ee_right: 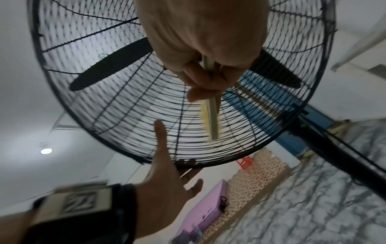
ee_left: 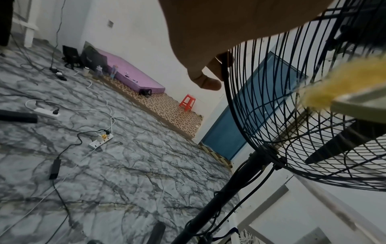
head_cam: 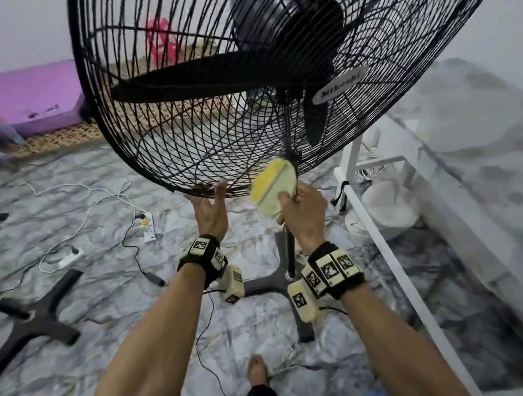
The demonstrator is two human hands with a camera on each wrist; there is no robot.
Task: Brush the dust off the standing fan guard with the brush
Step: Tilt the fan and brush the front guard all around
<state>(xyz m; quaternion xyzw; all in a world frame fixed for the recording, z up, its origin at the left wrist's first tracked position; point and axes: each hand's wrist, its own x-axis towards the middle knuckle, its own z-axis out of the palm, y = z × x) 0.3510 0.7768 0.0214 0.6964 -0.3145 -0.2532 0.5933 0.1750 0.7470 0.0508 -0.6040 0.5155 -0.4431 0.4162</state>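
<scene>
Gripping a flat pale-backed brush with yellow bristles, the right hand presses it against the black wire guard of the standing fan near the rim's 6 o'clock. The left hand, fingers straight, steadies the rim at about 7 o'clock. Pushing hard could snag bristles in the wires or swing the tilted head away.
</scene>
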